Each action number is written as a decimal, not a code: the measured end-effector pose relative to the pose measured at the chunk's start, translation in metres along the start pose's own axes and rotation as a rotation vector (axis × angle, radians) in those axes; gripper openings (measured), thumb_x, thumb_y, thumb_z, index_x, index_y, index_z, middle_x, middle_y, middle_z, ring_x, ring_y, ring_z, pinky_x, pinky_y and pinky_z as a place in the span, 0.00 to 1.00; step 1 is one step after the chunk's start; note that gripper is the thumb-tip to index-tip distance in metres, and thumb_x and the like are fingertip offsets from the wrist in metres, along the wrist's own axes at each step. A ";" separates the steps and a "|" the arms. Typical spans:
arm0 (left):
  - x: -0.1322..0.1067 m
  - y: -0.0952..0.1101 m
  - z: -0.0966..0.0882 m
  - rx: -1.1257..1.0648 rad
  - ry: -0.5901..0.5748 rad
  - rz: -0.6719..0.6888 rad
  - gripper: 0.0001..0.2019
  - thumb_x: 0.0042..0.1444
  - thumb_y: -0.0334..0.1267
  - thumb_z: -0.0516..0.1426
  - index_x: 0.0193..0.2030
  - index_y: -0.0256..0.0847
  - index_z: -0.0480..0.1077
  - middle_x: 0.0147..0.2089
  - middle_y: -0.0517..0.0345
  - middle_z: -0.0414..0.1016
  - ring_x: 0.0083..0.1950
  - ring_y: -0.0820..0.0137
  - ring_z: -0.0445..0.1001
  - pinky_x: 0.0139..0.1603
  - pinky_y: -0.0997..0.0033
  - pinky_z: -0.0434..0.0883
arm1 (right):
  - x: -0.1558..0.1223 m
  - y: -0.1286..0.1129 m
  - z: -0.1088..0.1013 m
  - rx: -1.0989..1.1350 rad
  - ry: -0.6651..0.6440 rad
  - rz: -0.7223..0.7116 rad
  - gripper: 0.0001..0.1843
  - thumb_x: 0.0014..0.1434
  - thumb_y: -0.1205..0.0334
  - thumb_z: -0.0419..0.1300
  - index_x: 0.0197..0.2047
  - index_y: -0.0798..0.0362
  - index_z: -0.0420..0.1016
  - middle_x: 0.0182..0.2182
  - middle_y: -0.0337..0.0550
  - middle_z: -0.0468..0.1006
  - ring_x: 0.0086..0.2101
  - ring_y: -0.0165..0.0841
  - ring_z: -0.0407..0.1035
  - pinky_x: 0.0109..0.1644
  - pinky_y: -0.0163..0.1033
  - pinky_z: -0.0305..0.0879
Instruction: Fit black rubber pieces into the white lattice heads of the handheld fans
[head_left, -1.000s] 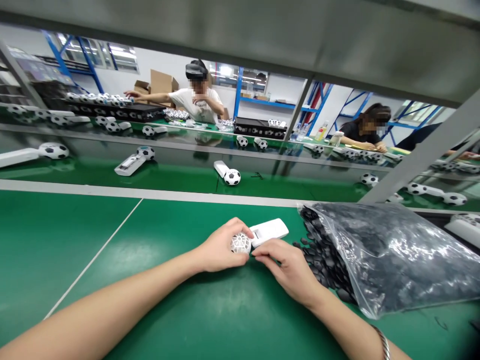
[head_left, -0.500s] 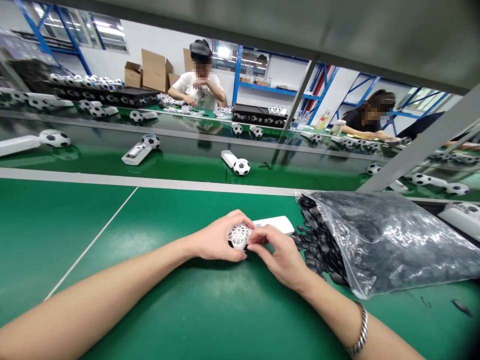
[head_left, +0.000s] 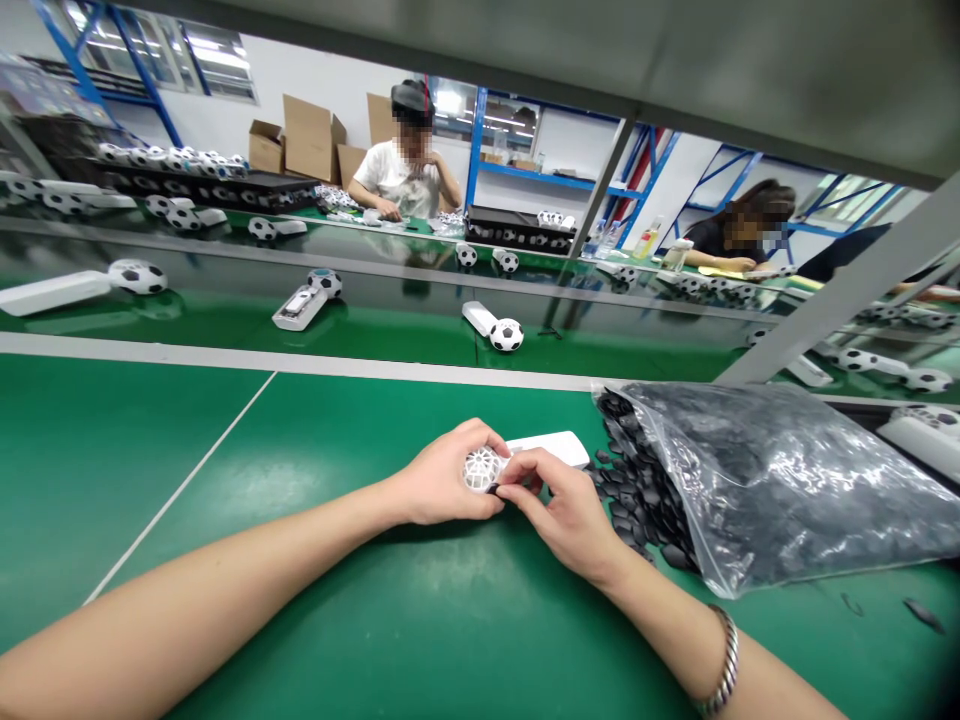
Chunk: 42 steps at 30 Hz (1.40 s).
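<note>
My left hand point(head_left: 450, 475) is wrapped around the ball end of a white soccer-ball device, whose open lattice head point(head_left: 482, 468) shows between thumb and fingers. Its flat white handle point(head_left: 551, 449) points right, behind my right hand point(head_left: 559, 505). Thumb and forefinger of that right hand are pinched together at the ball's right side, on a small black piece point(head_left: 493, 489) against the lattice. The fingertips partly cover the piece. Close by on the right, loose black pieces point(head_left: 637, 500) spill from the mouth of a clear plastic bag point(head_left: 795, 490).
Beyond the light rail point(head_left: 375, 366) runs a green conveyor point(head_left: 397, 330) carrying soccer-ball devices point(head_left: 507, 334). A slanted grey post point(head_left: 795, 310) rises at the right, and a shelf point(head_left: 525, 50) hangs overhead. Two people sit at work across the line.
The devices on the near conveyor have shifted right. My left hand has turned slightly around the ball, its thumb moving right. My right hand stays pinched at the ball's side.
</note>
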<state>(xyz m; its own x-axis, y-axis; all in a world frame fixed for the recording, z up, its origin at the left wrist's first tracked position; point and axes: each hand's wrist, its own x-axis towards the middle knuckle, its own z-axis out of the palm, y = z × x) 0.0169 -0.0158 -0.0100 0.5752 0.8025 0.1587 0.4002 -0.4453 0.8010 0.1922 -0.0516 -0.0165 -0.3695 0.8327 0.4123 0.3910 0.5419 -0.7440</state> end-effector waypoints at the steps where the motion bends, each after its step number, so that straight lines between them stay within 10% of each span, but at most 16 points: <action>1: 0.000 0.000 0.000 -0.001 -0.002 -0.003 0.19 0.39 0.34 0.60 0.41 0.42 0.65 0.41 0.59 0.63 0.42 0.68 0.66 0.41 0.69 0.65 | 0.000 0.000 0.000 -0.001 -0.004 0.005 0.06 0.56 0.72 0.57 0.36 0.51 0.67 0.31 0.38 0.71 0.33 0.30 0.65 0.35 0.33 0.61; 42: 0.000 -0.009 0.006 -0.001 0.075 0.078 0.19 0.34 0.34 0.63 0.38 0.43 0.68 0.40 0.60 0.64 0.39 0.69 0.67 0.41 0.71 0.66 | -0.002 0.010 -0.006 -0.143 -0.175 -0.070 0.03 0.62 0.64 0.50 0.38 0.49 0.64 0.35 0.42 0.67 0.38 0.34 0.63 0.40 0.38 0.61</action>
<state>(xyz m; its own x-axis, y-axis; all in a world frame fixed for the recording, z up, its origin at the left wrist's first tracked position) 0.0174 -0.0138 -0.0204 0.5493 0.7929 0.2638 0.3552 -0.5072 0.7852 0.2023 -0.0476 -0.0217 -0.5358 0.7667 0.3537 0.4698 0.6187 -0.6297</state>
